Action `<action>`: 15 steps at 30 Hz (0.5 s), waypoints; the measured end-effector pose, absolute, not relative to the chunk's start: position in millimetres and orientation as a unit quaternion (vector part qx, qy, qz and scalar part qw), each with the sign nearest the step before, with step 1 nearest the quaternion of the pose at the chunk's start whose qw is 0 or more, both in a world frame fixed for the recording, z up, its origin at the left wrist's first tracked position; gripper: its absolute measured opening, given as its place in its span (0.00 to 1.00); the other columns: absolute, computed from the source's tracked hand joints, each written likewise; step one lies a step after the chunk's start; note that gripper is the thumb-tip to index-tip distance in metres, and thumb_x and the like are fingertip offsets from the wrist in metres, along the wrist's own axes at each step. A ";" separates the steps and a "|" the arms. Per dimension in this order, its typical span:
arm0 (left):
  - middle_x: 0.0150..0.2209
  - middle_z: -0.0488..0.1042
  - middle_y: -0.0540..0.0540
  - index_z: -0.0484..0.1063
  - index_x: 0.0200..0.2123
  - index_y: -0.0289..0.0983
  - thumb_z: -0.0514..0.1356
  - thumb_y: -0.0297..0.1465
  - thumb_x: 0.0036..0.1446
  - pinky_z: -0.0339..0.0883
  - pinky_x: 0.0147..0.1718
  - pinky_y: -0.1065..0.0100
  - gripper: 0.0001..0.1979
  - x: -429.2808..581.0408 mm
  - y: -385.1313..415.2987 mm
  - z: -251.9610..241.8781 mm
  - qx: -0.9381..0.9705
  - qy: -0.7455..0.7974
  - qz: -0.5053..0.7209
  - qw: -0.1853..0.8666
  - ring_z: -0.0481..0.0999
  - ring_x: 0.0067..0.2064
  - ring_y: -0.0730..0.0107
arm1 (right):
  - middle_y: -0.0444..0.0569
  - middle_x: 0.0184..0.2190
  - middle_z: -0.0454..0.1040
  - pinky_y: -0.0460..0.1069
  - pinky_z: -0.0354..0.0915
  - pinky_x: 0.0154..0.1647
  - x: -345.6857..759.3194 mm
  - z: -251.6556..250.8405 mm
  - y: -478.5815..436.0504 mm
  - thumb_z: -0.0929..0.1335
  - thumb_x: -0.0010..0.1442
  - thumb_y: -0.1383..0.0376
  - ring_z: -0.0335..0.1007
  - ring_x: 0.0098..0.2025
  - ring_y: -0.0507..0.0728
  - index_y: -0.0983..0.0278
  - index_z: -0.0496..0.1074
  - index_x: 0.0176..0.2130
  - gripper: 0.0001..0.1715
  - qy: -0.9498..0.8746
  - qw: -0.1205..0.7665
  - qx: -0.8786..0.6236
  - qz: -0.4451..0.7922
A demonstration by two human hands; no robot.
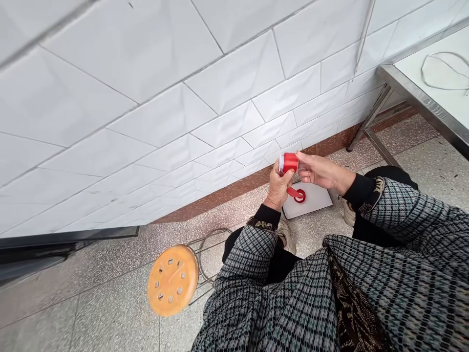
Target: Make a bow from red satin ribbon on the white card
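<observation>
My left hand (277, 188) is closed around a spool of red ribbon (289, 162), held up in front of me. A loose end of the red ribbon (294, 192) hangs below the left hand. My right hand (322, 172) touches the spool's right side with its fingers pinched on it. On the floor under my hands lies a white flat board (315, 199) bearing a red ring (300, 196). Both arms wear a grey checked coat with black cuffs.
A white tiled wall (183, 98) rises ahead with a brown skirting strip. A round orange stool (172, 279) on a wire frame stands at the lower left. A steel table (421, 98) with a wire loop on top is at the right. The floor is speckled stone.
</observation>
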State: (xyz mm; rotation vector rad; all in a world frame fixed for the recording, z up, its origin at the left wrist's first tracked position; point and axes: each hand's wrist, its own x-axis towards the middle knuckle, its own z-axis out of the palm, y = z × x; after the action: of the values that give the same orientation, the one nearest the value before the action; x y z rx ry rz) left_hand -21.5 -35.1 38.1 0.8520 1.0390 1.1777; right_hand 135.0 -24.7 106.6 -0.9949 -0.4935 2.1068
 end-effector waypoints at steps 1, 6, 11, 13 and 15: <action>0.19 0.59 0.62 0.71 0.43 0.38 0.77 0.48 0.40 0.45 0.16 0.76 0.32 -19.5 -37.0 40.8 0.346 0.451 0.520 0.638 0.49 0.17 0.86 | 0.40 0.20 0.65 0.40 0.61 0.19 131.3 104.6 -25.8 0.74 0.66 0.57 0.52 0.19 0.46 0.65 0.77 0.34 0.13 -0.223 0.378 -0.388 0.811; 0.18 0.58 0.63 0.70 0.41 0.38 0.79 0.46 0.39 0.41 0.14 0.76 0.32 -3.2 -43.8 47.3 0.282 0.434 0.563 0.644 0.48 0.15 0.87 | 0.39 0.18 0.64 0.42 0.58 0.20 119.1 95.1 -25.5 0.75 0.61 0.66 0.54 0.20 0.46 0.66 0.77 0.30 0.09 -0.279 0.409 -0.430 0.755; 0.18 0.60 0.61 0.71 0.39 0.37 0.75 0.52 0.45 0.39 0.14 0.73 0.29 10.1 -45.8 36.0 0.279 0.458 0.550 0.641 0.49 0.15 0.85 | 0.42 0.19 0.69 0.43 0.54 0.20 120.2 97.1 -14.6 0.72 0.62 0.70 0.58 0.20 0.46 0.66 0.72 0.26 0.13 -0.214 0.464 -0.482 0.712; 0.19 0.61 0.59 0.71 0.33 0.36 0.72 0.54 0.49 0.39 0.15 0.73 0.27 9.8 -44.8 31.6 0.309 0.468 0.539 0.629 0.49 0.16 0.85 | 0.45 0.21 0.72 0.43 0.54 0.20 123.6 99.9 -9.4 0.70 0.65 0.72 0.62 0.21 0.47 0.67 0.72 0.27 0.13 -0.188 0.471 -0.493 0.707; 0.20 0.62 0.57 0.71 0.29 0.36 0.70 0.55 0.50 0.43 0.16 0.73 0.28 7.0 -42.8 28.6 0.353 0.472 0.529 0.611 0.52 0.17 0.84 | 0.46 0.21 0.73 0.43 0.55 0.20 127.1 102.3 -5.5 0.68 0.66 0.73 0.64 0.21 0.47 0.68 0.73 0.28 0.13 -0.164 0.469 -0.508 0.703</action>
State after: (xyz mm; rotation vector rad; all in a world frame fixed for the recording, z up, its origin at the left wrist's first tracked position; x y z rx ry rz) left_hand 7.0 -42.8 28.6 0.8139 1.0890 1.2211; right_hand 127.1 -5.5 102.3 -1.2454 -0.4030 1.7244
